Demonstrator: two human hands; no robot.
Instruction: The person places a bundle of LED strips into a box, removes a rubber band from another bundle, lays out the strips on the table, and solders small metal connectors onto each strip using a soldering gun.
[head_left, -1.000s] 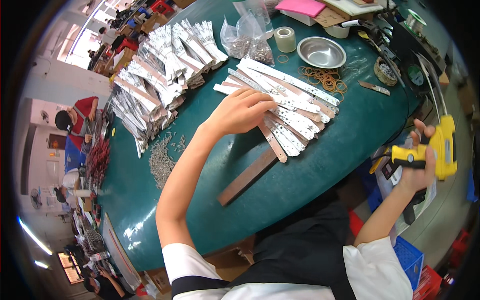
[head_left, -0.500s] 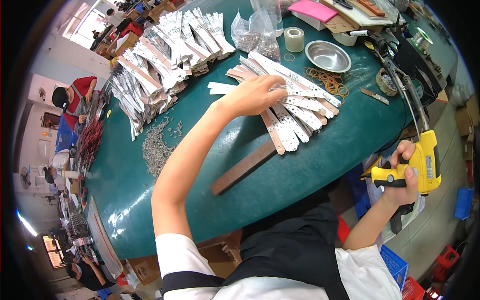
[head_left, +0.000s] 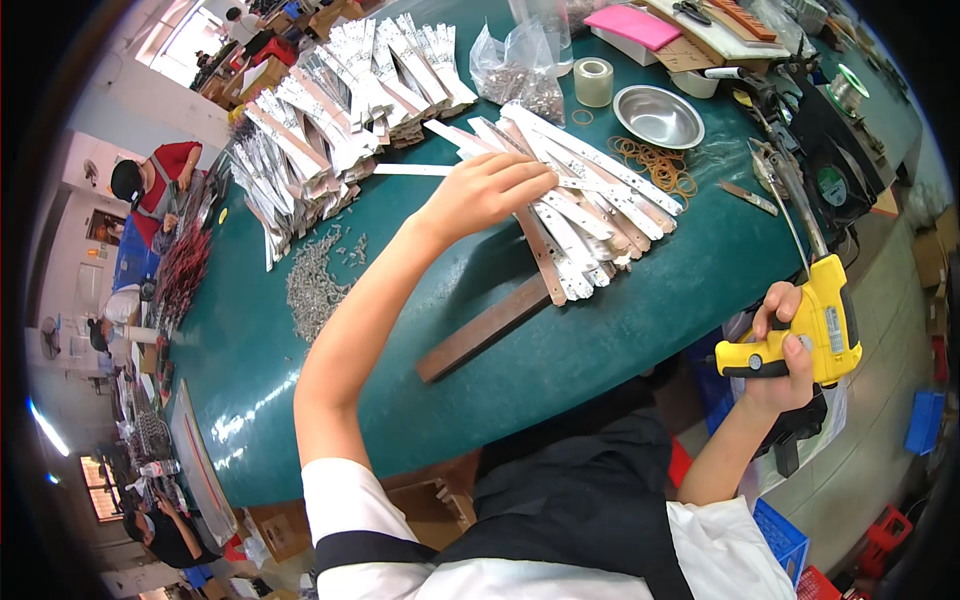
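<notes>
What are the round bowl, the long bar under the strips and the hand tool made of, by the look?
Round bowl: likely steel or aluminium, shiny, with bright reflections inside. Long bar: flat, dull reddish brown, matte; wood or laminate, cannot tell which. Hand tool in the right hand: yellow moulded plastic shell, smooth, slight sheen, dark parts at the grip.

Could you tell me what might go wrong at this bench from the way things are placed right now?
The left hand presses on a fanned stack of white strips lying loosely over a brown bar; a nudge could scatter them. The right hand holds the yellow power tool off the table's edge, and its hanging cable might snag the items nearby. The loose screws could roll under the strips.
</notes>
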